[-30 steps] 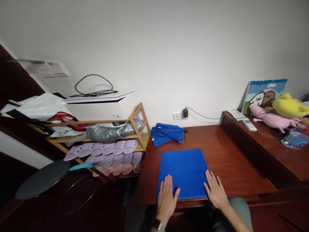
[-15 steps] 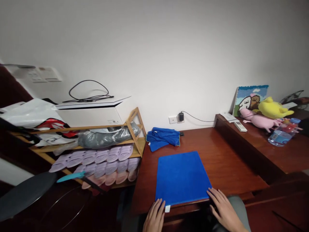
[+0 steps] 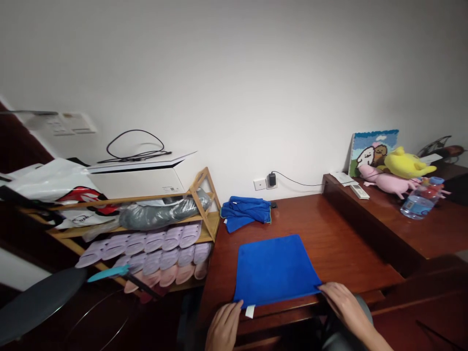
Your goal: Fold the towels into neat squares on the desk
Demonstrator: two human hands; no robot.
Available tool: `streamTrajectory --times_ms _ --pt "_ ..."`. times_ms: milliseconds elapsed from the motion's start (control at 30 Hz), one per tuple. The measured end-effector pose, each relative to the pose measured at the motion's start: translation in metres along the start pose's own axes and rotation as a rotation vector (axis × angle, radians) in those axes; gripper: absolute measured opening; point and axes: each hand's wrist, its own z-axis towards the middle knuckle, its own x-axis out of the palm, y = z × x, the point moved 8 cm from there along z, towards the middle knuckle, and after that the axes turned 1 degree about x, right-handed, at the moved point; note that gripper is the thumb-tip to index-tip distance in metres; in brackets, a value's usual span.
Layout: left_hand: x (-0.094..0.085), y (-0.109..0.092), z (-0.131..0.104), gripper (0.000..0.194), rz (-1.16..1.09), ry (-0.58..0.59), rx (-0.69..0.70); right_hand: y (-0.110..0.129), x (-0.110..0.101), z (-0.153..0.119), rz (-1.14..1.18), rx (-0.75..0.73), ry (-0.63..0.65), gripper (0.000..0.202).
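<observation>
A blue cloth (image 3: pixel 274 270) lies spread flat on the reddish-brown wooden desk (image 3: pixel 351 248), with a small white tag (image 3: pixel 250 311) sticking out from its near edge. My left hand (image 3: pixel 224 324) pinches the cloth's near left corner, fingers pressed together. At the near right corner, my right hand (image 3: pixel 340 300) also grips the cloth between thumb and fingers, the corner pulled slightly outward. Behind it, a heap of crumpled blue cloths (image 3: pixel 246 212) rests near the wall.
Left of the desk stands a wooden rack (image 3: pixel 208 204) with several slippers (image 3: pixel 161 241) and a white box (image 3: pixel 139 180). A raised ledge (image 3: pixel 413 234) on the right bears plush toys (image 3: pixel 391 183), a water bottle (image 3: pixel 419 204) and a remote (image 3: pixel 360 191). A charger (image 3: pixel 272 179) is plugged into the wall.
Both hands have gone from resting with fingers spread at the near corners to pinching them. The near corners are now drawn outward a little. The view has shifted slightly.
</observation>
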Motion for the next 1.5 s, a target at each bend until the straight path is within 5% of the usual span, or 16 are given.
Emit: streamTrajectory --times_ms 233,467,567,867,1167,1300,1400,1500 --pt "-0.055 0.011 0.081 0.029 -0.123 -0.128 -0.085 0.018 -0.069 0.041 0.0 -0.099 -0.197 0.039" --pt "-0.133 0.016 0.158 0.025 -0.258 -0.22 -0.157 0.029 -0.18 0.073 0.066 -0.13 -0.368 0.031" --pt "-0.148 0.02 0.188 0.026 -0.34 -0.227 -0.213 0.026 -0.219 0.086 0.142 -0.108 -0.376 0.035" --pt "-0.09 0.034 0.228 0.03 -0.689 0.044 -0.342 0.01 -0.226 0.112 0.228 0.046 -0.194 0.045" --pt "-0.136 -0.021 0.237 0.011 -0.569 0.192 -0.168 -0.002 -0.284 0.054 0.117 -0.031 -0.272 0.028" --pt "-0.137 -0.036 0.253 0.013 -0.595 0.251 -0.186 -0.028 -0.299 0.032 0.075 -0.033 -0.3 0.026" --pt "-0.113 -0.036 0.282 0.016 -0.625 0.258 -0.243 -0.063 -0.303 0.047 0.134 0.027 -0.275 0.027" --pt "-0.06 -0.03 0.318 0.02 -0.724 0.318 -0.309 -0.106 -0.288 0.086 0.294 0.197 -0.113 0.032"
